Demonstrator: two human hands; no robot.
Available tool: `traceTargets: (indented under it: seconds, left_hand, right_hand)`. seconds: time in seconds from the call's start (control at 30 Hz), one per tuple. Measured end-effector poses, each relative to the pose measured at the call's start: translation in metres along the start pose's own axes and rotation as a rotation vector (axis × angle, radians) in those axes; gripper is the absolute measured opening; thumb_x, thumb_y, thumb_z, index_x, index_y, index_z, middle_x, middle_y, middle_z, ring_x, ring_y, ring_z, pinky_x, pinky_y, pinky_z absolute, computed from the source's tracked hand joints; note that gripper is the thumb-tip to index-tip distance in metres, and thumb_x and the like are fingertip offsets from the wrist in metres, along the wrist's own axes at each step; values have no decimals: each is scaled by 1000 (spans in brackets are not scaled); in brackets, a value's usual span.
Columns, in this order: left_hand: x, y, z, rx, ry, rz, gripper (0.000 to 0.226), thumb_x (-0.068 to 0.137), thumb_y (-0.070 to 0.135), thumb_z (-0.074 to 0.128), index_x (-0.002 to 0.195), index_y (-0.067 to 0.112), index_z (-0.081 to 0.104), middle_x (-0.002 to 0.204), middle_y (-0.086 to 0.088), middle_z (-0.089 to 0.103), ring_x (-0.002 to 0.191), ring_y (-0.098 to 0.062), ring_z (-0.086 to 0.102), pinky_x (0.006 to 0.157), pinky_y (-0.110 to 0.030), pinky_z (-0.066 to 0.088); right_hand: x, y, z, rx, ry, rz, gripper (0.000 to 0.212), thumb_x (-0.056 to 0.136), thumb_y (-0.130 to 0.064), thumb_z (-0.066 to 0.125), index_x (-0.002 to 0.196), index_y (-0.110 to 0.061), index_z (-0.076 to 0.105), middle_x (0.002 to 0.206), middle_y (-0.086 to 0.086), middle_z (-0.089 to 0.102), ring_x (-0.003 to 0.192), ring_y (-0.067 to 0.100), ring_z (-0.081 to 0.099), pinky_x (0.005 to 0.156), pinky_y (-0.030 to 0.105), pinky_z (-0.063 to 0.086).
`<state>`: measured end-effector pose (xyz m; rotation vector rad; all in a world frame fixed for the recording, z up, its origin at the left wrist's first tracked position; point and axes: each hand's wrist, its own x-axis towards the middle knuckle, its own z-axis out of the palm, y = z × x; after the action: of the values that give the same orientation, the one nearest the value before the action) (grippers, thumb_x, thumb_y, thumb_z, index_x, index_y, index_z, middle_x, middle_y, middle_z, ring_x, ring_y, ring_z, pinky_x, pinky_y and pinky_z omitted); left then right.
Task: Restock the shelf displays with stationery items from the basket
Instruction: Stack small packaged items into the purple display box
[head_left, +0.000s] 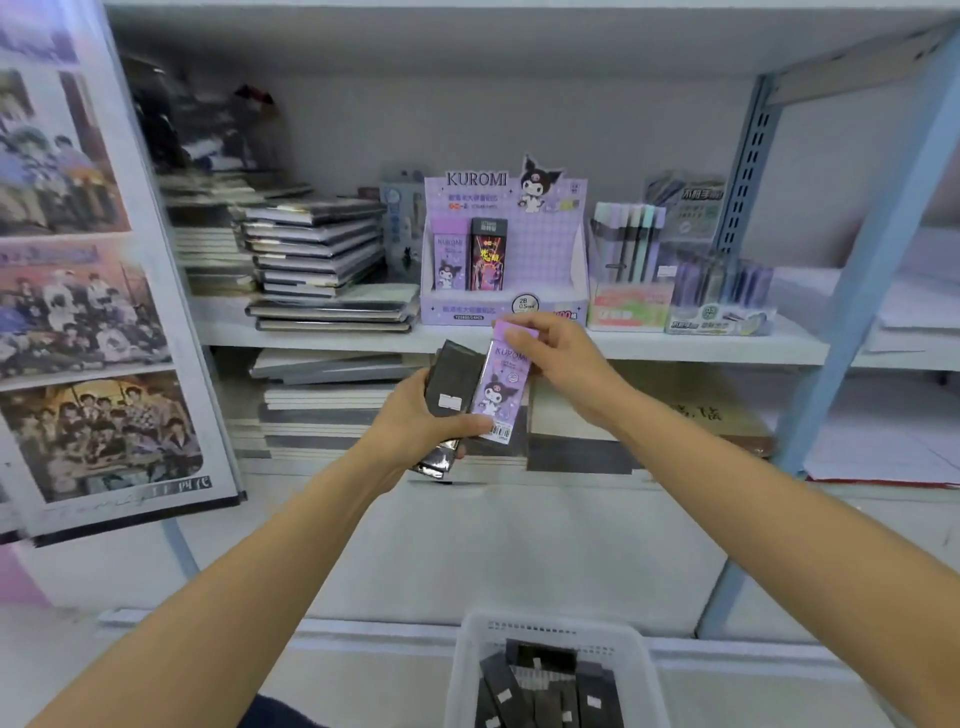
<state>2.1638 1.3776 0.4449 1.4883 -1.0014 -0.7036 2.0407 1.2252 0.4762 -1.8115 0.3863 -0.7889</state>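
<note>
My left hand (415, 415) grips a stack of black packs (449, 384) together with the bottom of a purple Kuromi pack (500, 389). My right hand (561, 358) pinches the top of that purple pack, just below the shelf edge. The purple Kuromi display box (545, 249) stands on the shelf right behind the hands; one purple pack (449, 260) and one black-and-red pack (488, 254) stand in its left side. A white basket (467, 670) at the bottom of the view holds several black packs (550, 686).
Stacks of dark notebooks (317, 249) lie left of the display box. Pen display boxes (631, 265) stand to its right, next to a blue shelf upright (857, 291). More notebooks (322, 400) fill the shelf below. A poster board (88, 291) leans at the left.
</note>
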Motion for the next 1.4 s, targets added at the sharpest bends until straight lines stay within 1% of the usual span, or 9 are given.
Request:
traceTargets:
  seconds: [0.13, 0.33, 0.47, 0.7, 0.83, 0.93, 1.13, 1.27, 1.4]
  left_hand:
    - [20, 31, -20, -58, 47, 36, 33, 77, 20, 80, 104, 10, 63, 73, -5, 72, 52, -15, 60, 52, -25, 52]
    - [57, 64, -57, -292, 260, -36, 20, 87, 24, 71, 94, 6, 63, 67, -6, 70, 46, -14, 61, 47, -23, 52]
    - [73, 74, -73, -401, 291, -74, 13, 89, 16, 53, 88, 4, 59, 61, -6, 69, 44, -17, 62, 42, -25, 51]
    - [100, 61, -84, -371, 247, 83, 11, 96, 10, 52, 105, 3, 53, 75, -9, 71, 53, -21, 64, 51, -33, 57]
    - [112, 57, -89, -325, 229, 122, 20, 95, 12, 57, 113, 4, 52, 73, -4, 73, 54, -20, 66, 48, -30, 55]
    - [118, 53, -90, -308, 232, 141, 23, 95, 13, 59, 115, 3, 53, 73, -3, 73, 55, -20, 66, 48, -30, 55]
    - [123, 48, -92, -294, 236, 134, 23, 92, 17, 65, 111, 9, 56, 78, -5, 75, 61, -20, 70, 51, -30, 56]
    - [122, 46, -94, -314, 237, 129, 20, 92, 17, 65, 108, 10, 55, 78, -5, 75, 63, -20, 70, 53, -29, 56]
    - [123, 46, -93, -324, 237, 125, 22, 91, 16, 65, 110, 9, 56, 78, -4, 75, 62, -20, 70, 52, -28, 55]
  right_hand:
    - [33, -42, -15, -197, -200, -3, 20, 94, -15, 60, 111, -6, 66, 88, 2, 71, 74, 6, 66, 66, 19, 54]
    - [94, -80, -28, -193, 173, -238, 18, 96, -13, 57, 111, -3, 62, 99, 14, 69, 85, 18, 67, 74, 34, 59]
    - [129, -79, -23, -299, 280, -333, 16, 96, -12, 58, 110, -7, 62, 96, 10, 68, 89, 25, 66, 75, 34, 59]
    - [158, -51, 7, -501, 242, -424, 15, 94, -18, 60, 108, -11, 65, 101, -3, 68, 95, 12, 64, 87, 33, 54]
    - [164, -39, 16, -642, 167, -459, 16, 97, -23, 57, 108, -14, 63, 94, -1, 69, 82, 21, 66, 74, 29, 53]
    - [173, -45, 15, -751, 101, -508, 16, 97, -23, 55, 106, -13, 63, 87, -1, 66, 72, 20, 59, 63, 16, 39]
    - [184, -50, 22, -868, 53, -472, 18, 98, -22, 54, 110, -12, 63, 93, 5, 67, 79, 19, 59, 73, 30, 47]
    - [185, -48, 14, -858, 104, -451, 17, 99, -20, 53, 109, -11, 63, 88, 1, 64, 72, 9, 54, 75, 27, 44]
    - [179, -46, 19, -842, 97, -457, 22, 98, -20, 55, 114, -10, 65, 100, 5, 68, 83, 16, 58, 87, 32, 49]
